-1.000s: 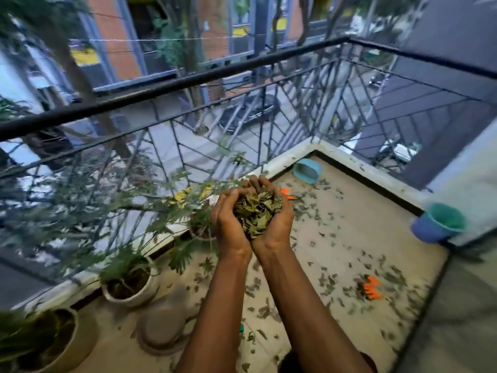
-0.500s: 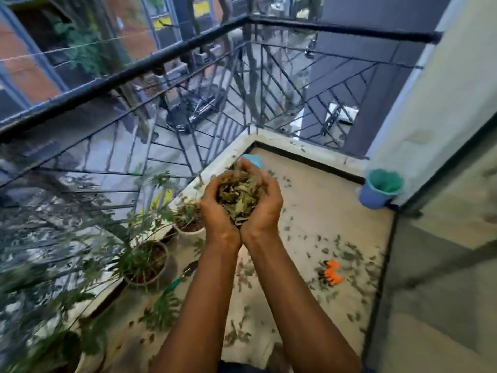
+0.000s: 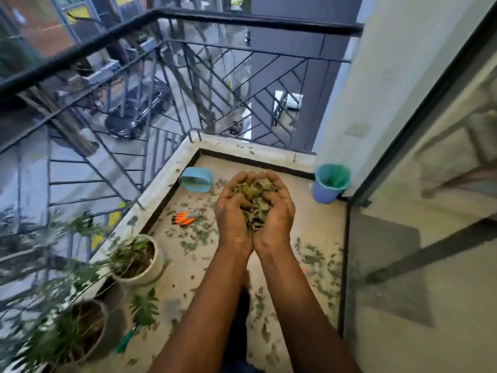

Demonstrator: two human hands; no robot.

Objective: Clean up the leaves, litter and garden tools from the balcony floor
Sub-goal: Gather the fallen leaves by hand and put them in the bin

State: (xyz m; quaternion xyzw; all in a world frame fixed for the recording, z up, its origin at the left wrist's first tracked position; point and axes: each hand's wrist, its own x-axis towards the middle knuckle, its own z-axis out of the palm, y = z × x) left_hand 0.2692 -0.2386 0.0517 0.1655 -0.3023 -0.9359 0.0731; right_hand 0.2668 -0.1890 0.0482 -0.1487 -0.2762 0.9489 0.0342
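Observation:
My left hand (image 3: 231,211) and my right hand (image 3: 278,211) are cupped side by side, held up over the balcony floor (image 3: 317,227), and grip a heap of dry leaves (image 3: 252,196) between them. Loose leaves (image 3: 199,235) lie scattered over the floor. An orange garden glove (image 3: 184,218) lies near the left curb. A green-handled tool (image 3: 127,337) lies by the pots at the lower left. A blue bin (image 3: 329,184) with a green liner stands in the far right corner, ahead and right of my hands.
A light blue tub (image 3: 196,179) lies on its side at the far left corner. Two potted plants (image 3: 139,262) (image 3: 78,335) stand along the left railing (image 3: 134,109). A glass door (image 3: 419,238) borders the floor on the right.
The view has swung right and the bin now sits closer ahead. My cupped hands still carry the leaves, now over the middle of the floor.

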